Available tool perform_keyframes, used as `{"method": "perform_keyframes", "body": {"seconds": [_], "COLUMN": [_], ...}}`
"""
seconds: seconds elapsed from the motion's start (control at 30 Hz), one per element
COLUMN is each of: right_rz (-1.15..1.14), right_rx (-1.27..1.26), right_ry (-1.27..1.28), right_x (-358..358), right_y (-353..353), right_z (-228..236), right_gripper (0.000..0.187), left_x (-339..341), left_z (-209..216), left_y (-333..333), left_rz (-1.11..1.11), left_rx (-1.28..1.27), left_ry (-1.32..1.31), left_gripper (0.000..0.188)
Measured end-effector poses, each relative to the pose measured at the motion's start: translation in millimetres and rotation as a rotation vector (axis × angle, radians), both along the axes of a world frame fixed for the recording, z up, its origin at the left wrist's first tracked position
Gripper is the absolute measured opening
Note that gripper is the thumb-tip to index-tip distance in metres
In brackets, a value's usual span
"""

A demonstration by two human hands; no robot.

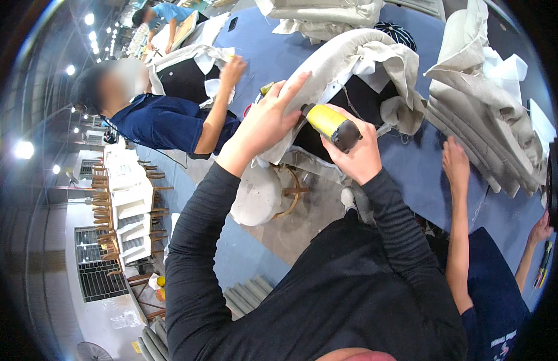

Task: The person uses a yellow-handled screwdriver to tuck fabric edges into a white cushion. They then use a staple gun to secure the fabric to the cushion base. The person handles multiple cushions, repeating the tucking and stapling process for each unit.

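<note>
In my right hand (362,157) is a drill-shaped power tool (325,119) with a yellow body and black ends. Its nose points left, close to my left fingers, over the edge of a beige upholstered chair part (336,51). My left hand (264,126) lies along that padded edge with its fingers stretched out, apart from any tool. Black lining (362,95) shows inside the part's curve, and loose beige fabric (405,108) with white pieces hangs at its right side. Where the tool's tip meets the work is hidden.
The blue-topped table (435,174) carries stacked beige covers (483,114) on the right. A co-worker (164,123) stands at left, another person's arm (456,222) reaches in at right. Below the table edge is a round white stool (255,195). Chairs (104,210) line up beyond.
</note>
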State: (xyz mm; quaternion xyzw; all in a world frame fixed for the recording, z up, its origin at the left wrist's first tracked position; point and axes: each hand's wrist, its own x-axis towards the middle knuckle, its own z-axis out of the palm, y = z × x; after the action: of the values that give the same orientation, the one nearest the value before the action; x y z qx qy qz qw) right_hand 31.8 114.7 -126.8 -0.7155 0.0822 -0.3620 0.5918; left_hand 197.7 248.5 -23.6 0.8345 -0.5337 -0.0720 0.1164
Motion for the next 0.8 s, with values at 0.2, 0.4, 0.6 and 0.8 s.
{"method": "perform_keyframes", "body": {"seconds": [0.2,0.4,0.6,0.8], "right_rz": [0.070,0.091,0.132,0.124], "right_rx": [0.006,0.027,-0.005,-0.044], "right_ry": [-0.007,0.064,0.073,-0.027], "right_x": [3.4,-2.9,-6.9,-2.6], "right_y": [13.0,19.5,38.3,43.2], "right_z": [-2.6,9.8,-14.5,-19.5], "right_gripper": [0.056,0.046,0.051,0.059], "left_x": [-2.9,9.6,65.2,11.1], "left_z": [2.6,19.2,-21.2,-7.1], "left_y": [3.2,11.6,51.8,53.4], "left_rz": [0.024,-0.190,0.420,0.051], "left_rx": [0.008,-0.035,0.102,-0.091], "left_ry": [0.006,0.100,0.851,0.199], "left_gripper": [0.100,0.118,0.070,0.061]}}
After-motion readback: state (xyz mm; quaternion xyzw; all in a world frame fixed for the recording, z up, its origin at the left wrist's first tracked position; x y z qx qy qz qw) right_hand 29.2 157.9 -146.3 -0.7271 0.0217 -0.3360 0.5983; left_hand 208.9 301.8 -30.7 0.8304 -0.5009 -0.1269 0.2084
